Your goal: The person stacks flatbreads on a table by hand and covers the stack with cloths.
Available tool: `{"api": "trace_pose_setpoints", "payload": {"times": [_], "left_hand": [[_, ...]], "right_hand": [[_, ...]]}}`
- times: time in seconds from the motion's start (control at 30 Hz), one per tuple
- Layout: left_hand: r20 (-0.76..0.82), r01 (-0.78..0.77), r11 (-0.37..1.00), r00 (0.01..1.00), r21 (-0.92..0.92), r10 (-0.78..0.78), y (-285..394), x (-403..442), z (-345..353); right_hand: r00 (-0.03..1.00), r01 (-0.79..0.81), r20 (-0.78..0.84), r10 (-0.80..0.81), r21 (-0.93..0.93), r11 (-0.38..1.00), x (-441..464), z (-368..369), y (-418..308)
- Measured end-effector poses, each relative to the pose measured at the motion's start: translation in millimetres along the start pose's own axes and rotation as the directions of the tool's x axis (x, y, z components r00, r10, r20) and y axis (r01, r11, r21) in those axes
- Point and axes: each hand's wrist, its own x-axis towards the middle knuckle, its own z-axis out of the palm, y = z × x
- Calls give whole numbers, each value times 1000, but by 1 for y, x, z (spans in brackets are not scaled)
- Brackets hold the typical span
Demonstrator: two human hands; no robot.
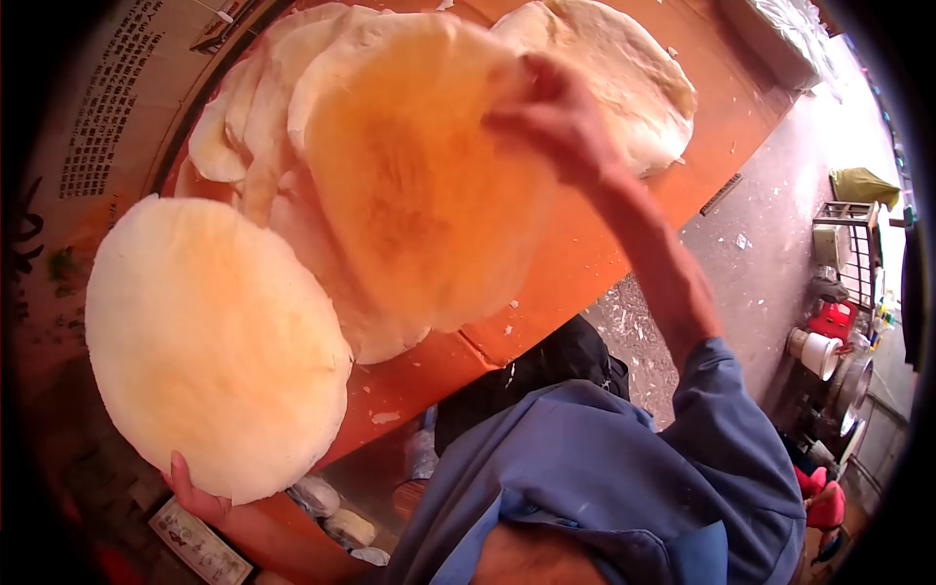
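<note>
A large, pale, round flatbread (pixel 219 341) rests on my left hand (pixel 198 495), whose thumb shows over its lower edge while the other fingers are hidden beneath it. My right hand (pixel 551 112) pinches the upper right edge of a browner sheet of flatbread (pixel 419 185), which is blurred by motion and hangs above the table. Under and behind this sheet lie several overlapping pale flatbreads (pixel 268 88). Another flatbread (pixel 614 78) lies at the back, to the right of my right hand.
Crumbs dot the orange table (pixel 570 268). A wall with printed writing (pixel 112 97) stands at the left. A wrapped bundle (pixel 775 39) sits at the table's far right corner. Along the right side are a metal rack (pixel 858 249), a white bucket (pixel 814 353) and a red item (pixel 832 320).
</note>
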Motion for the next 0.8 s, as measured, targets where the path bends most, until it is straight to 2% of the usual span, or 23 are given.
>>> {"api": "trace_pose_setpoints", "payload": {"times": [0.03,0.07,0.1,0.13,0.17,0.2,0.27,0.33,0.4,0.43,0.47,0.5,0.6,0.67,0.73,0.77,0.8], "left_hand": [[-53,-23,998,998,-59,20,0,0,6],[-106,-49,992,994,-117,37,1,-1,12],[-106,-48,992,994,-119,36,2,1,19],[-42,-16,991,999,-136,10,3,3,26],[22,17,988,1000,-152,-14,2,6,32],[23,18,988,1000,-154,-15,1,9,38],[76,-72,995,994,-65,77,-1,18,50],[95,-79,996,992,-37,83,2,27,66],[117,-75,997,990,-3,75,7,33,83],[131,-67,998,989,8,65,12,37,90],[146,-61,998,988,29,56,16,40,98],[161,-52,998,986,46,44,19,43,106],[190,-53,996,981,75,38,24,53,138],[172,-53,999,984,1,52,20,62,160],[240,-78,995,969,68,59,24,73,168],[235,-15,999,972,35,7,27,73,180],[220,54,998,974,-7,-52,25,69,190]], "right_hand": [[999,-10,-44,7,-53,999,11,-17,-23],[999,18,53,-12,-121,992,23,-47,-43],[992,55,-112,-63,-67,996,32,-66,-64],[986,124,-103,-133,-87,988,41,-102,-68],[963,143,-205,-177,-169,975,46,-125,-76],[951,147,-235,-204,-237,960,55,-159,-76],[921,159,-297,-254,-311,937,76,-216,-54],[913,-99,-394,-103,-461,882,98,-297,-3],[856,-310,-501,127,-302,902,91,-330,25],[683,-485,-728,-65,-517,705,78,-316,31],[679,-492,-650,-341,-748,446,67,-318,46],[729,-405,-591,-345,-779,479,54,-319,65],[876,-105,-360,-323,-794,599,24,-252,96],[883,89,-37,-468,-966,244,18,-192,91],[781,162,115,-613,-987,21,34,-154,104],[781,148,98,-616,-989,31,41,-149,105],[884,64,40,-465,-997,37,54,-149,105]]}}
